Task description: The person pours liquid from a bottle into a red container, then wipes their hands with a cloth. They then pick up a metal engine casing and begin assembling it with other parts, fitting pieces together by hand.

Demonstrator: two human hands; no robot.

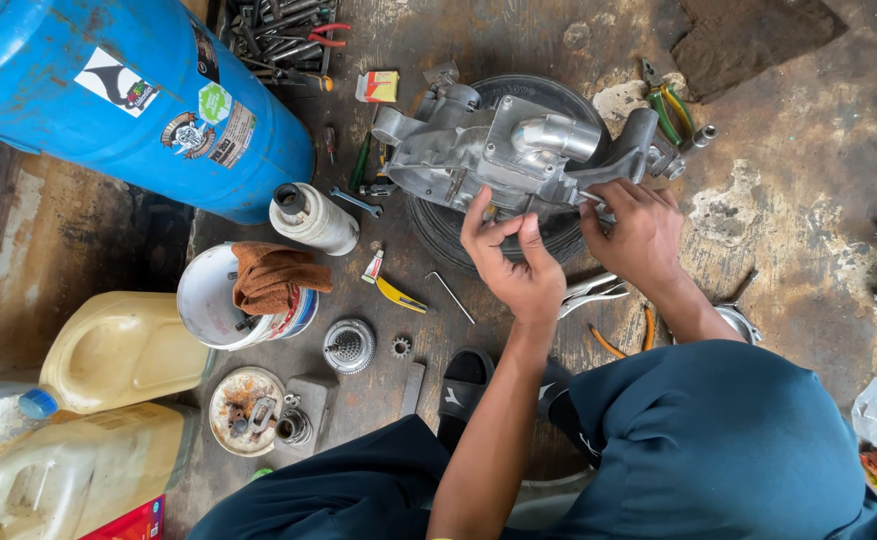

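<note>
Gripping engine casing [503, 150] near edge: left hand [511, 262] fingers curled; right hand [636, 232] grip closed on same casing.

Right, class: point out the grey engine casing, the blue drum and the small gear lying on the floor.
engine casing [518, 150], head view, on its flat grey top cover.
blue drum [88, 100], head view, on its curved side wall.
small gear [401, 347], head view, on its toothed ring.
</note>
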